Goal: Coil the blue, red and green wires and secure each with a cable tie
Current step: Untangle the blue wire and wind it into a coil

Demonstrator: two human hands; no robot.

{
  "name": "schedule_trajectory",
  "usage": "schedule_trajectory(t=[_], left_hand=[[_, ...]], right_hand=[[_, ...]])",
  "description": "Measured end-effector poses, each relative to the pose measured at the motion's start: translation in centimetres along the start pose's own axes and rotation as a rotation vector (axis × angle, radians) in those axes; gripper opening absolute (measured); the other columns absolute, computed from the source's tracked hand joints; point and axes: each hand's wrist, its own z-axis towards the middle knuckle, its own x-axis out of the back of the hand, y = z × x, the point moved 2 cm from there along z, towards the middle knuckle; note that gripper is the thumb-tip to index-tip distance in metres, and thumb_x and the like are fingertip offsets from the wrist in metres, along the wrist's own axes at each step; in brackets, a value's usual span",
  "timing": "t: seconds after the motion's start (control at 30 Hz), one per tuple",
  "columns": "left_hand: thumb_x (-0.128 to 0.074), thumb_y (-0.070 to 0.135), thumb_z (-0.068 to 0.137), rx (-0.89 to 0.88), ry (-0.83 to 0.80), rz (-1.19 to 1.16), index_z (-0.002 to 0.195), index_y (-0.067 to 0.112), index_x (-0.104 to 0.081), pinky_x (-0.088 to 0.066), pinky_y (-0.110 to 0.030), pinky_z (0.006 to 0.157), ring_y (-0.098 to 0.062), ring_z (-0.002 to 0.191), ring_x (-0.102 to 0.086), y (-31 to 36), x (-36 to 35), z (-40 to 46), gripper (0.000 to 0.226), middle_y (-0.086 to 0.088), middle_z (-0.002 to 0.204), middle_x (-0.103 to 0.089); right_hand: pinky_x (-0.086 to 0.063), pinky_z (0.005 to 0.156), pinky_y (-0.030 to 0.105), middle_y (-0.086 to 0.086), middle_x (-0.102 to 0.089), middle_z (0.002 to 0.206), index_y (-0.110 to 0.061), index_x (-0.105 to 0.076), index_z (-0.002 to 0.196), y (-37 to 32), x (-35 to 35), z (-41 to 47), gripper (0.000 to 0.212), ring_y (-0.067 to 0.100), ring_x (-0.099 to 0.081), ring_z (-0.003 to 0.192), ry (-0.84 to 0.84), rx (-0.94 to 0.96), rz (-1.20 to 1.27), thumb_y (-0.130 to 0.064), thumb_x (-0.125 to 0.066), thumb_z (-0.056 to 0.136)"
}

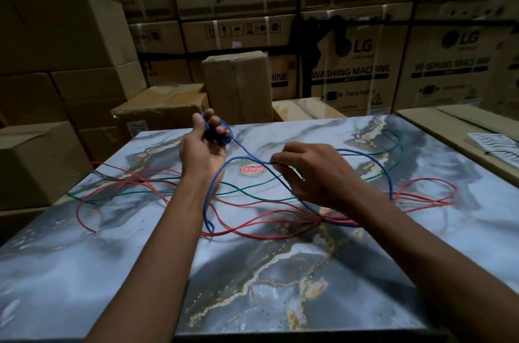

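My left hand (203, 143) is raised above the marbled table (280, 272) and grips a small coil of the blue wire (386, 174) wound round its fingers. From the coil the blue wire runs down to my right hand (311, 171), which pinches it between thumb and fingers. More blue wire loops across the table to the right and down near my left forearm. The red wire (252, 226) lies loose in long tangled loops across the table's middle. Under it the green wire (244, 189) snakes from the left edge to the far right.
A round red and green sticker (252, 169) sits on the table between my hands. Stacked cardboard boxes (237, 84) wall in the table at the back and left. A white patterned item (494, 143) lies on a box at the right.
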Motion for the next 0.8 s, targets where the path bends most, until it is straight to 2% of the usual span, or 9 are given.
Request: schedule_trajectory(t=[0.13, 0.2, 0.33, 0.43, 0.53, 0.63, 0.73, 0.8], left_hand=[[-0.038, 0.022, 0.107, -0.075, -0.093, 0.257, 0.093, 0.008, -0.058, -0.054, -0.023, 0.063, -0.011, 0.056, -0.063, -1.2, -1.3, -0.9, 0.029, 0.001, 0.067, -0.07], [-0.038, 0.017, 0.107, -0.136, -0.158, 0.475, 0.09, 0.005, -0.058, -0.054, -0.023, 0.062, -0.011, 0.058, -0.065, -2.0, -1.9, -1.6, 0.029, 0.0, 0.066, -0.071], [-0.042, 0.009, 0.106, -0.245, -0.342, 0.93, 0.09, -0.004, -0.057, -0.044, -0.015, 0.054, -0.004, 0.05, -0.053, -3.7, -2.6, -3.1, 0.026, 0.0, 0.058, -0.058], [-0.04, 0.012, 0.107, -0.21, -0.439, 0.98, 0.086, -0.007, -0.055, -0.034, -0.021, 0.048, -0.013, 0.047, -0.04, -4.2, -2.6, -3.3, 0.032, -0.005, 0.054, -0.047], [-0.039, 0.016, 0.108, -0.183, -0.483, 1.008, 0.084, -0.008, -0.059, -0.027, -0.02, 0.047, -0.011, 0.047, -0.035, -4.1, -2.7, -3.5, 0.039, -0.008, 0.054, -0.041], [-0.045, 0.025, 0.101, -0.142, -0.565, 0.997, 0.075, -0.002, -0.058, -0.026, -0.018, 0.046, -0.009, 0.046, -0.031, -3.9, -2.7, -3.9, 0.04, -0.002, 0.053, -0.038], [-0.053, 0.025, 0.095, -0.145, -0.607, 1.032, 0.064, 0.003, -0.054, -0.025, -0.021, 0.045, -0.008, 0.045, -0.03, -3.9, -2.8, -4.1, 0.038, 0.004, 0.051, -0.037], [-0.056, 0.024, 0.094, -0.188, -0.582, 1.033, 0.063, -0.001, -0.052, -0.025, -0.023, 0.046, -0.01, 0.046, -0.03, -3.7, -2.8, -4.0, 0.04, 0.004, 0.051, -0.036]], right_hand=[[-0.049, 0.054, 0.041, 0.004, -0.066, 0.09, -0.014, -0.073, 0.104, -1.1, 0.0, 0.2, 0.017, 0.03, -0.062, 0.077, 0.031, 0.035, 0.047, -0.019, -0.057, 0.1], [-0.05, 0.057, 0.042, 0.005, -0.066, 0.093, -0.012, -0.072, 0.106, -1.2, 0.0, 0.4, 0.018, 0.029, -0.062, 0.08, 0.071, 0.026, 0.094, -0.019, -0.057, 0.101], [-0.049, 0.054, 0.041, 0.005, -0.066, 0.09, -0.011, -0.073, 0.11, -0.5, 0.3, 0.1, 0.018, 0.026, -0.06, 0.068, 0.196, -0.042, 0.073, -0.017, -0.06, 0.101], [-0.05, 0.051, 0.041, 0.001, -0.067, 0.087, -0.015, -0.075, 0.107, 0.7, 0.9, -0.1, 0.017, 0.021, -0.058, 0.061, 0.299, -0.13, -0.023, -0.025, -0.062, 0.102], [-0.049, 0.051, 0.037, -0.002, -0.071, 0.084, -0.017, -0.076, 0.097, 1.7, 1.7, -0.2, 0.021, 0.015, -0.057, 0.059, 0.335, -0.156, -0.082, -0.035, -0.067, 0.098], [-0.047, 0.048, 0.033, -0.004, -0.065, 0.067, -0.016, -0.071, 0.084, 2.7, 2.6, -0.2, 0.041, 0.01, -0.053, 0.055, 0.344, -0.196, -0.078, -0.056, -0.069, 0.088], [-0.042, 0.049, 0.028, -0.009, -0.053, 0.059, -0.018, -0.065, 0.076, 3.8, 2.9, -0.7, 0.047, 0.009, -0.049, 0.052, 0.253, -0.194, -0.089, -0.065, -0.072, 0.08], [-0.043, 0.052, 0.028, -0.01, -0.053, 0.063, -0.02, -0.067, 0.077, 4.7, 2.5, -1.1, 0.035, 0.012, -0.052, 0.055, 0.121, -0.171, -0.098, -0.052, -0.081, 0.079]])
